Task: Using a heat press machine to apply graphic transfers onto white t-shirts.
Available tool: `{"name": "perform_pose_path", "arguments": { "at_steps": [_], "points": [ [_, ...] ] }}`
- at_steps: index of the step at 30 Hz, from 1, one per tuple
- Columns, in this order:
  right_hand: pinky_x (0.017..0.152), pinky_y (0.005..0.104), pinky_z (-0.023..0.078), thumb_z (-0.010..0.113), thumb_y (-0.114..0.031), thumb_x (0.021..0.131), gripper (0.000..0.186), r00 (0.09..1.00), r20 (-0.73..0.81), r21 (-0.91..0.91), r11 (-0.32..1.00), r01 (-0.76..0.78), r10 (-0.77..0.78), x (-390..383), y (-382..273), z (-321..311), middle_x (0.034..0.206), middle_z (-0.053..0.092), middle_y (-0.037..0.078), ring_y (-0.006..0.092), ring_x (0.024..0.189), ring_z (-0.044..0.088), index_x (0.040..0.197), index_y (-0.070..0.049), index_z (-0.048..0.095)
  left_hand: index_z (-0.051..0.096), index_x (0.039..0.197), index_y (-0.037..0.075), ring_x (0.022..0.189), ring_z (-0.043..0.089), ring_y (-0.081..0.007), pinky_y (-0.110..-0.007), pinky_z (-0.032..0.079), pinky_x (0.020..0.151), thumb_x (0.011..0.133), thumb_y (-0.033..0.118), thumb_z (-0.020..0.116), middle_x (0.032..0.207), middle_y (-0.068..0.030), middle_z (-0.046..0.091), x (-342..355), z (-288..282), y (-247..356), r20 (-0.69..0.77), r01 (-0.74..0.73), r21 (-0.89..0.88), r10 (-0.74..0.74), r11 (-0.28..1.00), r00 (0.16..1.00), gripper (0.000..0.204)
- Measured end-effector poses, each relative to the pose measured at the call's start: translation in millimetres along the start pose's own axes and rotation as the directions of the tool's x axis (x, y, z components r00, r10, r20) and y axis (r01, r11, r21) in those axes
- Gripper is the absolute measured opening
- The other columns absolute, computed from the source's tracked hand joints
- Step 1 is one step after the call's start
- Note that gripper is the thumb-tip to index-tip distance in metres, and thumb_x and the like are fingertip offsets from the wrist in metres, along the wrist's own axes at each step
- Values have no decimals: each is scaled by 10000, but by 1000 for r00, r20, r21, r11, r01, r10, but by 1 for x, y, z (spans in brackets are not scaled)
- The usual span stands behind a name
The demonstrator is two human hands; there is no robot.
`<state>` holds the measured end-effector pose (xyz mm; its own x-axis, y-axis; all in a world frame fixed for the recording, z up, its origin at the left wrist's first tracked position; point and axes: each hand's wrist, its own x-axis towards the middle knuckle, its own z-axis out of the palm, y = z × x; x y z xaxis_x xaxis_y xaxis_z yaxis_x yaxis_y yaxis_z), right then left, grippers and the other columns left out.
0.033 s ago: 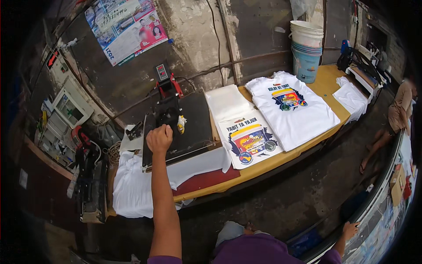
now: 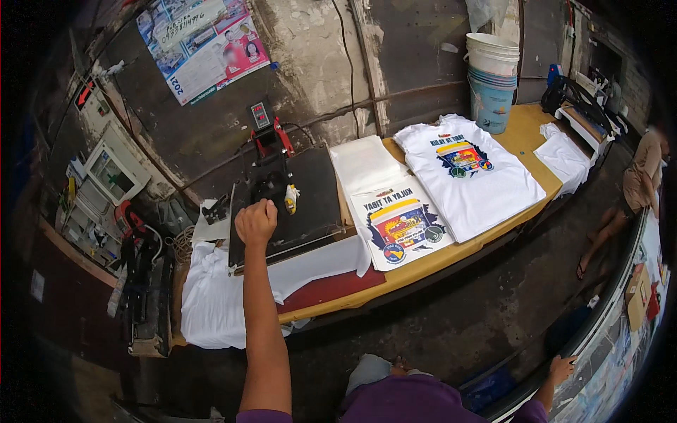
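My left hand (image 2: 256, 222) is closed in a fist at the front of a black heat press (image 2: 310, 185), at the end of its dark lever; the fingers hide most of the grip. Yellow-and-white wrapping (image 2: 291, 199) sits on the press beside the fist. White cloth (image 2: 317, 266) pokes out from under the press's front edge. Far to the right, my right hand (image 2: 562, 369) rests on the metal-edged rim of a counter (image 2: 599, 352), its fingers laid over the edge. Right of the press lie printed transfer sheets (image 2: 405, 229) with mirrored lettering, then a stack of printed white T-shirts (image 2: 469, 173).
White shirts (image 2: 211, 299) hang over the left end of the yellow table (image 2: 338, 304). Stacked buckets (image 2: 491, 88) stand at its back. Another press-like machine (image 2: 144, 282) is at the far left. A person (image 2: 638, 173) stands at the far right, near a cardboard box (image 2: 638, 296).
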<state>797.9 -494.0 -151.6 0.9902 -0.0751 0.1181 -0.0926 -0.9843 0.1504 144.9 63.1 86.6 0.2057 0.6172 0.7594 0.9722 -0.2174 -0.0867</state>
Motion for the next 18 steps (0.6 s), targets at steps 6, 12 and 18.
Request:
{"name": "perform_pose_path", "arguments": {
  "at_steps": [6,12,18],
  "points": [
    [885,463,474,532,-310,858,657,1000,8,-20,999,-25,25,-5,-5,-9,1235,472,256,362,1124,498,1394,-46,258,559,632,70,577,569,-315,-420,432,584,839,266,481,613,-118,595,0,-2,2,-5,1,5,-1,1000,1000,296],
    [892,456,474,520,-307,861,653,1000,-6,-46,999,-24,24,-3,-5,-4,1228,475,246,352,1119,502,1398,-47,254,556,626,70,575,569,-312,-418,430,578,835,267,485,609,-117,593,0,-1,1,5,1,16,-1,1000,1000,296],
    [873,439,491,517,-310,858,659,999,8,-45,998,-42,42,2,-3,3,1252,461,245,347,1135,493,1403,-52,251,554,622,73,566,567,-314,-421,432,572,830,263,496,598,-116,587,0,0,0,-12,-6,7,6,1000,1000,288]
  ]
}}
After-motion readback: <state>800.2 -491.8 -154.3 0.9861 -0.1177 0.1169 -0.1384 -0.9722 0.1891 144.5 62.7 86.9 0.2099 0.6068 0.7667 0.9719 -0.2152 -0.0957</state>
